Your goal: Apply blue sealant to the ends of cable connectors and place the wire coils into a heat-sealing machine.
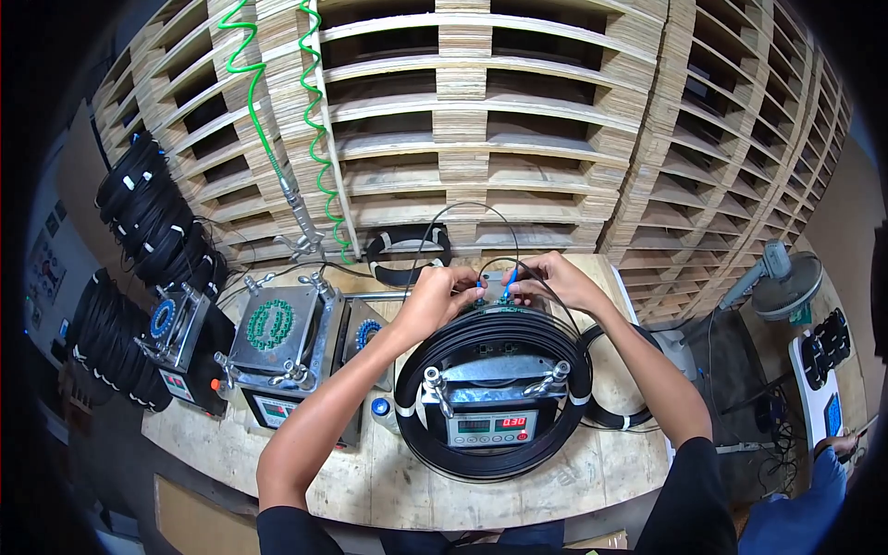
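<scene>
A thick coil of black cable (578, 370) leans around the front of a polishing-type machine (492, 427) with a digital panel. Two thin cable ends rise from the coil, loop above it and come down to my fingers. My left hand (444, 289) pinches one blue-tipped cable connector (480, 285) at the rear top of the machine. Beside it, my right hand (555, 280) pinches a second blue connector (510, 279) that points down at a green-edged fixture (504, 305). Whether either tip is seated in the fixture is hidden by fingers and coil.
Left of me stand another machine (268, 365) with a ring of green fittings and a smaller one (176, 328). A blue-capped bottle (382, 412) is close by. Black coils (407, 268) lie behind; stacked pallets (462, 111) rise beyond. A fan (782, 282) and another person's sleeve (805, 504) are right.
</scene>
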Demonstrator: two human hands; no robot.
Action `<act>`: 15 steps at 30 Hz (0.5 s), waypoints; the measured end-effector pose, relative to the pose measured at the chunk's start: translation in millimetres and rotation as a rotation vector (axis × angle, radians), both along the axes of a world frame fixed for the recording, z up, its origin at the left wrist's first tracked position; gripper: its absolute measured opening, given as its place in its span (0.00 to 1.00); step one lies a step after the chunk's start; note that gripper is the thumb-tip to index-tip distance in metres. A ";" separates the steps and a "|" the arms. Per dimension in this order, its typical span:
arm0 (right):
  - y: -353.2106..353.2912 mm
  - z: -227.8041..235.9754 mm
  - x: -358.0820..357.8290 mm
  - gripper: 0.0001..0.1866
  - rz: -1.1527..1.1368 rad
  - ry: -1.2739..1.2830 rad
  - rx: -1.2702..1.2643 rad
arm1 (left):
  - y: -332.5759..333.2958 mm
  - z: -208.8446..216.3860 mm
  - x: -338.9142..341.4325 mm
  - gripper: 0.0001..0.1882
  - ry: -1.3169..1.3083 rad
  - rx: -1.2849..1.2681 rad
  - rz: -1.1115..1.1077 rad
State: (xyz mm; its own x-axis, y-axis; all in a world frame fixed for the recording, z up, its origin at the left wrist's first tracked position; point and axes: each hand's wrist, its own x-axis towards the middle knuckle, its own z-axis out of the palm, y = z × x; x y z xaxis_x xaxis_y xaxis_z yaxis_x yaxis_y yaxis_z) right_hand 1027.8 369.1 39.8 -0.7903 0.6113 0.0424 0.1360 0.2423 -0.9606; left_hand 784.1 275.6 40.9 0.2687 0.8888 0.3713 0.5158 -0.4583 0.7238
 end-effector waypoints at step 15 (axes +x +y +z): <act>-5.8 -5.2 -10.8 0.12 -0.081 -0.067 0.344 | 2.3 -5.3 -3.6 0.10 -0.037 -0.047 -0.039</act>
